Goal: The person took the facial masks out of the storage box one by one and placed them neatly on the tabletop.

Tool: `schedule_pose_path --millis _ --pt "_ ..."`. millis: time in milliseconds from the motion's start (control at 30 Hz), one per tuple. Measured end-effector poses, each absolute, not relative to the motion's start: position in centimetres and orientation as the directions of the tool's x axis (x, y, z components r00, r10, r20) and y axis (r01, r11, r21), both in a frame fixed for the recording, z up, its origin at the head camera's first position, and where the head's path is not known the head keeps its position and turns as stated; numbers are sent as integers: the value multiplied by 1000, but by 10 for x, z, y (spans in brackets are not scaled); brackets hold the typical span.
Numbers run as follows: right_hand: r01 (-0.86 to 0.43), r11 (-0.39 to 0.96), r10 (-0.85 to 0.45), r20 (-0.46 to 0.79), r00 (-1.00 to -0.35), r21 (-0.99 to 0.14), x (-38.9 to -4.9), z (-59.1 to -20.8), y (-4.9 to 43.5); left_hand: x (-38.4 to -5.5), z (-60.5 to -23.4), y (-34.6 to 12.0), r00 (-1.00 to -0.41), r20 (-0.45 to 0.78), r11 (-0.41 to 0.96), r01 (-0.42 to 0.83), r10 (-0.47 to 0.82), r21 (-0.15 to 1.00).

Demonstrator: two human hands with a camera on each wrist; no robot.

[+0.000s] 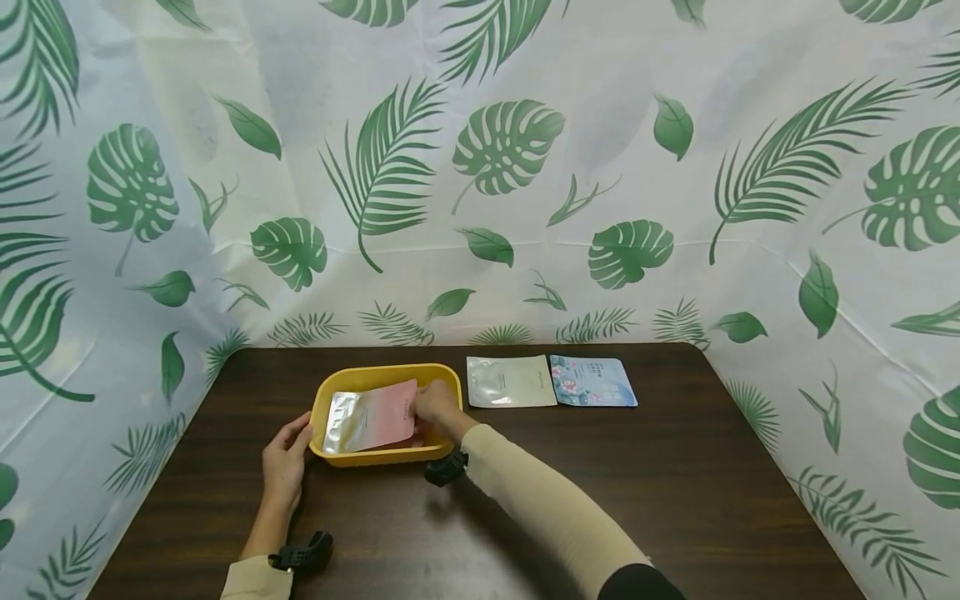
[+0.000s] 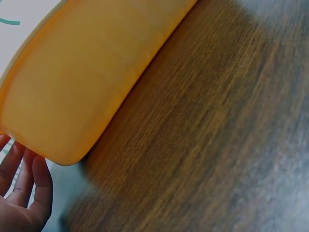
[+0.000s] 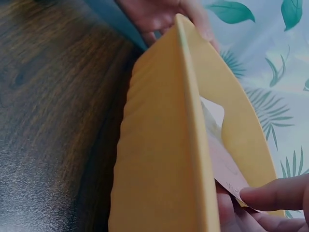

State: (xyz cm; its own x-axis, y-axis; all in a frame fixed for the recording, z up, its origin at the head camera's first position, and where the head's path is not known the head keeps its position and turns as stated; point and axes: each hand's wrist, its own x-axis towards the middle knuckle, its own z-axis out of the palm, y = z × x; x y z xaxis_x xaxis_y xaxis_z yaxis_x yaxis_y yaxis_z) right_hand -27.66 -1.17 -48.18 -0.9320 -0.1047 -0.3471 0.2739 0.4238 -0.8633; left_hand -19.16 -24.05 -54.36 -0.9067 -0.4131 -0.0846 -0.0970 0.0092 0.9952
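Observation:
A yellow plastic basket [image 1: 367,459] stands on the dark table, left of the middle. Inside it lies a flat foil sachet [image 1: 375,414], pink at the right and silvery at the left, perhaps a face-mask packet. My right hand [image 1: 438,405] reaches into the basket and pinches the sachet's right edge. In the right wrist view, the thumb [image 3: 270,194] presses on top of the sachet's pink end, with fingers beneath. My left hand [image 1: 285,462] touches the basket's left end from outside; its fingers [image 2: 42,181] are loosely extended in the left wrist view.
Right of the basket, a pale cream-and-silver sachet [image 1: 512,382] lies flat near the table's back edge. Beside it is a blue sachet with pink flowers [image 1: 593,382]. A leaf-patterned cloth [image 1: 525,250] hangs behind the brown table [image 1: 720,500].

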Motion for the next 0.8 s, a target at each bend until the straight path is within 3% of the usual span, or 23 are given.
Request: schedule_pose_path --millis 800 --pt "297 255 -61 -322 -945 -920 -276 -481 -10 -192 -542 -239 -904 -103 -9 -109 -414 994"
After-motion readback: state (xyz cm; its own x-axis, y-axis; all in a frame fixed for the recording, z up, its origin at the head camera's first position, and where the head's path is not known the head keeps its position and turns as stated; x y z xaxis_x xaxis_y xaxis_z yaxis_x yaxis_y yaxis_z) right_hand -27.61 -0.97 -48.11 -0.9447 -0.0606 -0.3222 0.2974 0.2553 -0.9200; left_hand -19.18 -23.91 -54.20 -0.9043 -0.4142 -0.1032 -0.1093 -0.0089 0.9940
